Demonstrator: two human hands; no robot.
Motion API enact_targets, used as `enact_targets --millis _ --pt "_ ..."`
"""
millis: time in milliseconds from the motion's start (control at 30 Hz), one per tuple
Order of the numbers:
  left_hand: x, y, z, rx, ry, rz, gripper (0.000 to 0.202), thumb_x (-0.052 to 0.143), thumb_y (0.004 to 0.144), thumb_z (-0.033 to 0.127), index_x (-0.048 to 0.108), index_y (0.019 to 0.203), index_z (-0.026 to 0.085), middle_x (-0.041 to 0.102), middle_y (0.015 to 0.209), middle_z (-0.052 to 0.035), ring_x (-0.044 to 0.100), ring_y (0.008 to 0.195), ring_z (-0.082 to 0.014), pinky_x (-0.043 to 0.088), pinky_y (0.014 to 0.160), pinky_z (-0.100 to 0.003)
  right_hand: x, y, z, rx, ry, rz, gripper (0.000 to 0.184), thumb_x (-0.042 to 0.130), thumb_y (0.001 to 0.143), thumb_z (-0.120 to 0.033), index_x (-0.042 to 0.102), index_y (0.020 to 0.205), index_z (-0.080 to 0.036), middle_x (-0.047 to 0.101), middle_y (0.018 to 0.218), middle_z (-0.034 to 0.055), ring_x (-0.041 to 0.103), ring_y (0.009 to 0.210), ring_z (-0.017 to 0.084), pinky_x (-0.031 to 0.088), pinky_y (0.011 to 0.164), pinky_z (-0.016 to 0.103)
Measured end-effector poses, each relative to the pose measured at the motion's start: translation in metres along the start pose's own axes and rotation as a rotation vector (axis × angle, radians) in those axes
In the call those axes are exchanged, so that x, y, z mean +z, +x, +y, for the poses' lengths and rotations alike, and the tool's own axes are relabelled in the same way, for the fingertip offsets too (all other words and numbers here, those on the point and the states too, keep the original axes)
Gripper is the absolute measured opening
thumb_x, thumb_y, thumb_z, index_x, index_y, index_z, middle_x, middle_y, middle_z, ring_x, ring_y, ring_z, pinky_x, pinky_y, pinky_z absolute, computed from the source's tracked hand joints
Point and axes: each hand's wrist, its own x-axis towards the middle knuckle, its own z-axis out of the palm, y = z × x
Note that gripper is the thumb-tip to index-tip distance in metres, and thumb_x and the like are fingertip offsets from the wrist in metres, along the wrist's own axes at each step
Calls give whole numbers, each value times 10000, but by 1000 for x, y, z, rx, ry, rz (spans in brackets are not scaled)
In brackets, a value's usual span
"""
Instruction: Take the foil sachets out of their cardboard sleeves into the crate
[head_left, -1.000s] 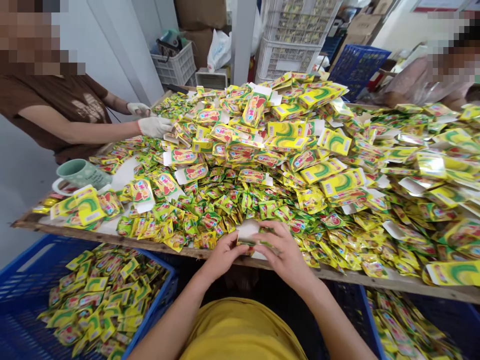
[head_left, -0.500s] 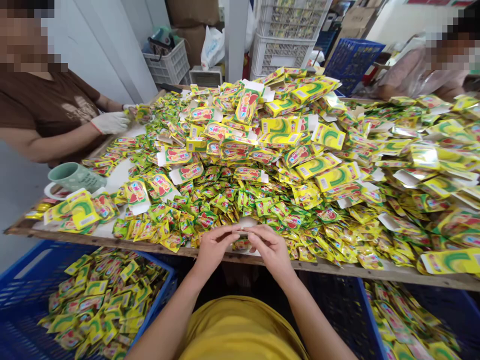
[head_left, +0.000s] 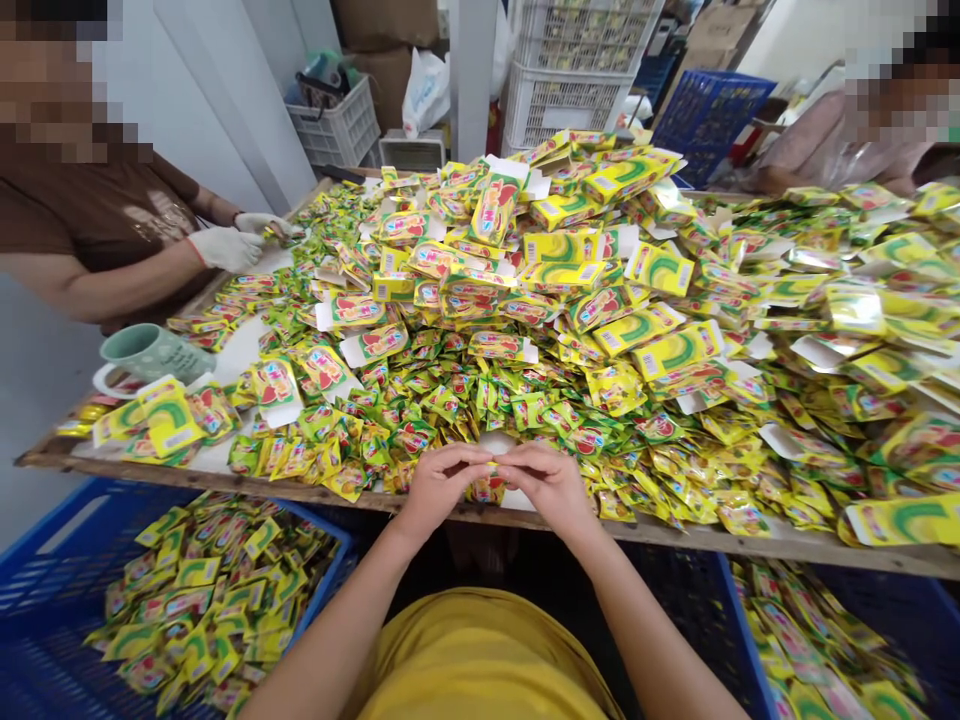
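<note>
At the front edge of the table my left hand and my right hand meet, fingers closed at the top of a small yellow and red printed box. The fingertips hide its upper end, and only its front shows between the hands. Just beyond them lies a heap of small shiny yellow-green packets. Flat and open printed boxes are piled on top of that heap, several with white flaps sticking out.
A green mug stands at the table's left. Below the wooden edge are a blue crate of filled boxes and another blue crate on the right. A co-worker's gloved hands handle packets at far left; another person sits far right.
My fingers have come together over the box's top, where a flap edge showed before. The co-worker's gloved hands have shifted and the printed packaging they held no longer shows the same way.
</note>
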Motion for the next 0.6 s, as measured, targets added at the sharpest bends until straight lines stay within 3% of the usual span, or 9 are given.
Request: enact_targets --millis 100,267,500,567,600 --pt "-3 -4 2 47 67 -28 162 689 790 251 742 934 199 751 950 -67 690 889 -193 538 847 -326 0 -7 -2 -94 -74 15 103 677 805 -267 756 871 -255 702 814 53 649 758 179 546 666 311" --pt "-9 -7 -5 199 135 -86 144 657 820 238 743 934 216 741 984 -72 687 917 -188 544 864 -349 5 -19 -2 -258 -264 86 147 618 851 -213 731 936 -251 658 900 61 631 868 185 528 763 332" --pt "-5 -20 -15 323 199 -204 210 608 849 175 696 1036 215 706 1062 -89 652 1002 -181 534 886 -340 14 -40 10 -365 -415 92 246 519 891 -154 691 1037 -253 594 1016 82 606 865 168 524 729 306" --pt "-4 -19 -4 279 232 -146 195 601 855 189 696 1023 212 711 1030 -81 651 987 -183 522 897 -334 2 -41 9 -333 -424 134 258 506 898 -162 681 1065 -252 606 1035 85 606 919 188 517 777 335" --pt "-9 -18 3 235 248 -57 192 601 856 208 690 1026 212 709 1023 -74 654 966 -183 523 888 -327 -7 -41 9 -300 -435 191 252 506 900 -176 678 1069 -248 618 1026 84 606 934 199 511 796 352"
